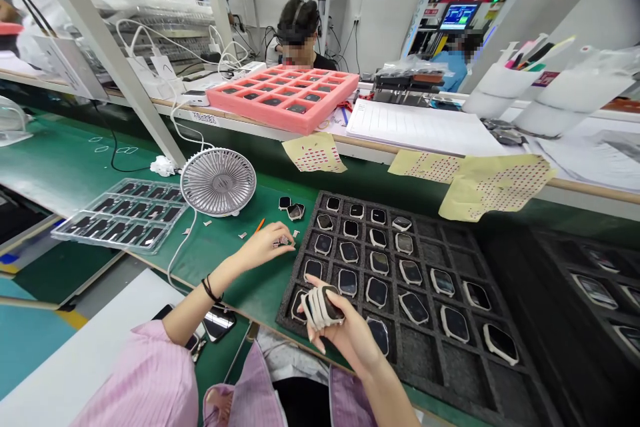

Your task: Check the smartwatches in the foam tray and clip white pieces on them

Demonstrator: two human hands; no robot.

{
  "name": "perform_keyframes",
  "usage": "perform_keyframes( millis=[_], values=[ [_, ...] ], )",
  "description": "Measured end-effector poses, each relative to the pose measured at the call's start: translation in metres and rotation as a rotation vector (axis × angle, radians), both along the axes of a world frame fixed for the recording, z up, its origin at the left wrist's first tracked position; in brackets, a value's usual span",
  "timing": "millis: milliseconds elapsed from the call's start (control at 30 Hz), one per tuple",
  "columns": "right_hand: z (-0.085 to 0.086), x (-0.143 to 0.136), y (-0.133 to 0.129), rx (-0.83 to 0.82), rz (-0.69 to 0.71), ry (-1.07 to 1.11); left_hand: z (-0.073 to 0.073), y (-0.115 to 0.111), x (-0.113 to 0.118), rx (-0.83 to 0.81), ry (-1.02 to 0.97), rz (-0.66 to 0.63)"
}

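My right hand (350, 337) is wrapped round a stack of several watch cases (320, 307), held edge-up over the near left corner of a black foam tray (420, 353). Many of that tray's compartments hold square watches with dark screens, such as this watch (411, 271). Over the green table, my left hand (263, 247) reaches down with thumb and fingers apart, beside some small pale pieces (284, 240). An orange stick-like tool (260, 225) lies just behind it. Two dark watch faces (295, 211) rest farther back, near the tray's far left corner.
A round grey fan (219, 181) stands left of my hands, its white cable running forward. Beside it sits a clear blister tray (120, 213) with black parts. A pink foam tray (280, 100) and papers (415, 123) occupy the shelf. Across it, a person (300, 27) sits facing this way.
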State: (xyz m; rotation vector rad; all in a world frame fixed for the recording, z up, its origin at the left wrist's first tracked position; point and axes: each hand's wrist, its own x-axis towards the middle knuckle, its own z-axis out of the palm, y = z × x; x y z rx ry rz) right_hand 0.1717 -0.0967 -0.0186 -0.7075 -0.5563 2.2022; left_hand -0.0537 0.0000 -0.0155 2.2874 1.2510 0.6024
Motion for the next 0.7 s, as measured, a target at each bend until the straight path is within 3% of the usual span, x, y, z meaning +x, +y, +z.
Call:
perform_keyframes(
  millis=[100,200,333,567,700],
  values=[
    [0.002,0.007,0.004,0.018,-0.050,-0.018,-0.016,0.014,-0.015,0.088,0.211,0.110],
    [0.004,0.010,0.007,0.027,-0.072,-0.013,-0.027,0.017,-0.018,0.084,0.239,0.102],
    [0.006,0.010,0.009,0.047,-0.102,-0.031,-0.031,0.015,-0.016,0.078,0.248,0.111],
    [0.007,0.013,0.012,0.059,-0.129,-0.026,-0.027,0.023,-0.016,0.033,0.206,0.140],
    [0.008,0.009,0.010,0.119,-0.258,-0.068,-0.006,0.007,0.002,0.007,0.123,0.161]
  ],
)
